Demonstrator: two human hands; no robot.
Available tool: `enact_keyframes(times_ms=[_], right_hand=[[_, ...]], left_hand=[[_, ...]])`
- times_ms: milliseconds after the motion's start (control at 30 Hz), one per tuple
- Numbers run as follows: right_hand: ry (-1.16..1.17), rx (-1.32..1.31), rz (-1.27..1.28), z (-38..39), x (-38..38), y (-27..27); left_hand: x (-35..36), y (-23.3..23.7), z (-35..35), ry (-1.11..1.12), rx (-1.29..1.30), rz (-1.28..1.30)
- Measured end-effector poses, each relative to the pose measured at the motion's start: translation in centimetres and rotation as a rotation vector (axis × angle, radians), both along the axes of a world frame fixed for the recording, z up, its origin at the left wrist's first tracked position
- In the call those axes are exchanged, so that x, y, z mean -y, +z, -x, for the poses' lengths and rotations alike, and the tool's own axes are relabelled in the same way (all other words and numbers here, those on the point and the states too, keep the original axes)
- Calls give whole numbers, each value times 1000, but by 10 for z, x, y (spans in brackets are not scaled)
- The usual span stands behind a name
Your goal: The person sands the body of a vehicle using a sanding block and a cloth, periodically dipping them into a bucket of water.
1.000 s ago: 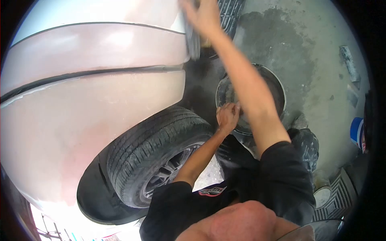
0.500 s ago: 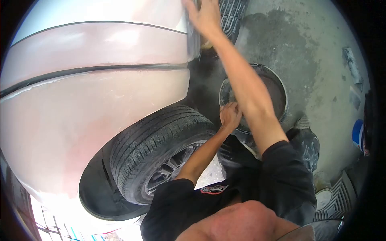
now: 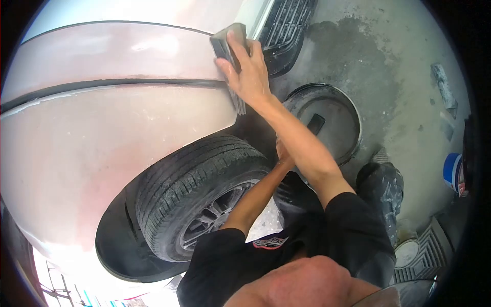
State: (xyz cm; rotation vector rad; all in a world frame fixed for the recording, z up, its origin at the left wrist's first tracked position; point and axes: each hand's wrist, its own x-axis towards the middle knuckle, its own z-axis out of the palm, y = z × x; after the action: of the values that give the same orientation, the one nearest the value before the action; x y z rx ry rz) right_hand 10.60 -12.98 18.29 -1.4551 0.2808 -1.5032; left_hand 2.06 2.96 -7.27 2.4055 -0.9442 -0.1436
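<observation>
My right hand holds a long grey sanding block on edge against the right end of the pale, patchy sanded car panel. The fingers lie along its near side and the thumb points left. My left hand is low by the left rim of a round black tub; the right forearm crosses over it and hides its fingers. Beyond that forearm a dark rectangular piece shows over the tub's murky contents. Whether my left hand touches that piece is hidden.
A tyre sits in the wheel arch close to my left arm. A black grille is at the top. On the wet-stained concrete floor to the right lie a grey tube-like scrap and a blue-and-white container.
My right hand has come down and left from the panel's upper end, and the sanding block is now in full view. My left hand has slipped further behind the right forearm.
</observation>
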Motion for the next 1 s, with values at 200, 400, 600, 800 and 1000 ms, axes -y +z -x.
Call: enact_keyframes(times_ms=[200, 400, 600, 800, 1000], right_hand=[[212, -242, -335, 7, 97, 60], [-61, -128, 13, 1, 14, 15], [11, -212, -225, -3, 95, 65], [49, -116, -10, 15, 20, 43], [103, -298, -284, 7, 102, 84]], left_hand=[[18, 57, 8, 10, 32, -306], [22, 53, 12, -40, 133, -269], [20, 72, 13, -15, -3, -333], [6, 41, 13, -67, 153, -86], [19, 66, 14, 12, 30, -253]])
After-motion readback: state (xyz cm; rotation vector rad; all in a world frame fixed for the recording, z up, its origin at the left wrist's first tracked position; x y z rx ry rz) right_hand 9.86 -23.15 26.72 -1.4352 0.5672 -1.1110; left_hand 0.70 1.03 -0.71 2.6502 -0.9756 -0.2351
